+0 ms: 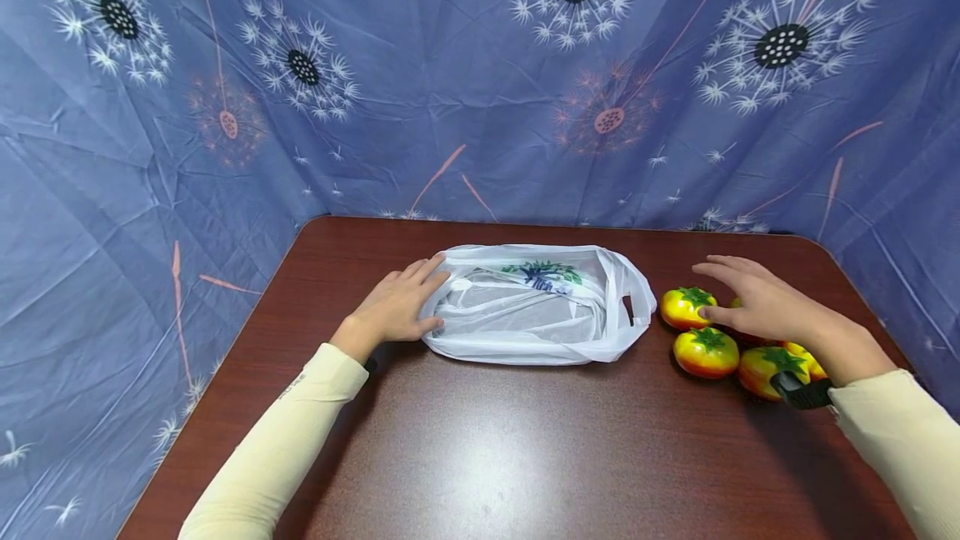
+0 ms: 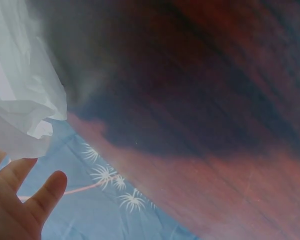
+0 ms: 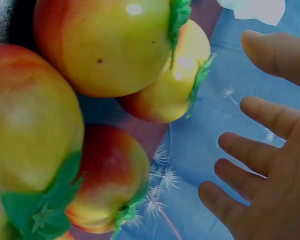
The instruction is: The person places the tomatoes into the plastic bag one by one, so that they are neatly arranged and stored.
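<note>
A white plastic bag [image 1: 517,350] lies on the table with its mouth spread wide, a green and blue tree print inside and a handle loop at its right end. At its left rim, my left hand [image 1: 401,302] rests with fingers extended; the left wrist view shows the fingertips [image 2: 27,167] against the bag's edge. My right hand [image 1: 772,302] hovers over several yellow-and-red toy persimmons [image 1: 707,354] with green leafy tops, its fingers spread and holding nothing. In the right wrist view a gap separates this hand [image 3: 270,165] from the persimmons [image 3: 105,50]. The hand partly hides the rear ones.
The dark reddish-brown table [image 1: 570,432] carries the bag at its middle back and the persimmons to the right. A blue cloth [image 1: 450,65] with dandelion prints hangs behind the table and along both sides.
</note>
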The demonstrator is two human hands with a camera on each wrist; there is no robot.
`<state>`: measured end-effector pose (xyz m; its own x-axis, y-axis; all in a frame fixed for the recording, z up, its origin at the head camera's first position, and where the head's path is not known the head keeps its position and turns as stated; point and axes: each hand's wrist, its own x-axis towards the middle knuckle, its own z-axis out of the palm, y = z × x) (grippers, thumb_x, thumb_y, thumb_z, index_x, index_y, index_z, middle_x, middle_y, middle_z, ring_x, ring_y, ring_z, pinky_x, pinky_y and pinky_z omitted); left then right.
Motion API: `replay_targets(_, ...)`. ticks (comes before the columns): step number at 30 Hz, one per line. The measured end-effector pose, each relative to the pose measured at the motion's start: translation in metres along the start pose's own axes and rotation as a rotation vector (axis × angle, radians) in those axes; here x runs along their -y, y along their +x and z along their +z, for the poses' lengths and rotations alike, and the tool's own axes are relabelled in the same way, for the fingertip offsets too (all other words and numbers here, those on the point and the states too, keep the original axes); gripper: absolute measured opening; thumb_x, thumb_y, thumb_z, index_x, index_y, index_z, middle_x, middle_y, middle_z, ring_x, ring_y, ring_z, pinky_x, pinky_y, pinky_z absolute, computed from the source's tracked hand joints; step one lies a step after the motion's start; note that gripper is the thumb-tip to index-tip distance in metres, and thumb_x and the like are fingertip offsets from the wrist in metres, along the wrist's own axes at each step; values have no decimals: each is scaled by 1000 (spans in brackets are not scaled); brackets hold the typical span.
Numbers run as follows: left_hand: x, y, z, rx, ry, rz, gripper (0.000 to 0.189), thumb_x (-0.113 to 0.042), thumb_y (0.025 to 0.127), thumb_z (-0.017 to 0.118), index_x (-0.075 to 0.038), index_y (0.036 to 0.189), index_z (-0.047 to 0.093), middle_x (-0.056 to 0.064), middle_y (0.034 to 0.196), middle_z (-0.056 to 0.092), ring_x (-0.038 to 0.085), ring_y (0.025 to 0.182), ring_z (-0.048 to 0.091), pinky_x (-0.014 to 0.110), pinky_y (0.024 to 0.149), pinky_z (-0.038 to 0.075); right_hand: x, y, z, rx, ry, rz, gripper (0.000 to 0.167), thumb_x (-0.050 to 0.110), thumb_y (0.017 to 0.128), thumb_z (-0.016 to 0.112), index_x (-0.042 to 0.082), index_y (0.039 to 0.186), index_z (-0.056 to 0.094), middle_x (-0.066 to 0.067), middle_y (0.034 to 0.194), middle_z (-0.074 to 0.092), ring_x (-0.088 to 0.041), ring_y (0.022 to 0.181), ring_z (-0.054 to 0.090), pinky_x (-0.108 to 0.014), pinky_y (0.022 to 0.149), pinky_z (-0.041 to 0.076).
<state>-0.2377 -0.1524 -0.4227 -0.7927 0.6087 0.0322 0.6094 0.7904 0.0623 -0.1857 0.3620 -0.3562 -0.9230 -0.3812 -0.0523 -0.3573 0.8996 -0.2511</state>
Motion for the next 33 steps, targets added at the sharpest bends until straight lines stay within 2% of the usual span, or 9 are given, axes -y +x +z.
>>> replay_targets(6,1,0,1,-11,-8,3,79,-47,87,66,-14,153,38,7,167,21,29,149,33,53,108,41,-4,4,8,11,4,-13,65,21,83,77,-4,137,51,-35,144,44,-54,133,38,-71,105,31)
replay_targets(13,1,-1,1,-2,-6,2,78,-47,88,65,-14,153,37,7,167,20,29,149,32,52,108,41,-6,10,20,-31,-3,-81,62,18,79,78,-7,131,56,-33,136,54,-51,127,47,-64,103,37)
replay_targets(29,1,-1,2,-1,-11,-1,79,-46,87,66,-14,153,37,7,167,20,28,149,32,52,107,42,-4,19,31,92,21,29,66,24,83,75,-2,139,50,-33,138,52,-52,127,48,-67,102,39)
replay_targets(33,1,0,2,3,-10,0,79,-46,87,66,-14,153,37,7,167,20,28,149,32,52,108,41,-5,18,32,102,21,26,65,25,84,75,-1,139,51,-33,137,53,-53,126,49,-67,101,40)
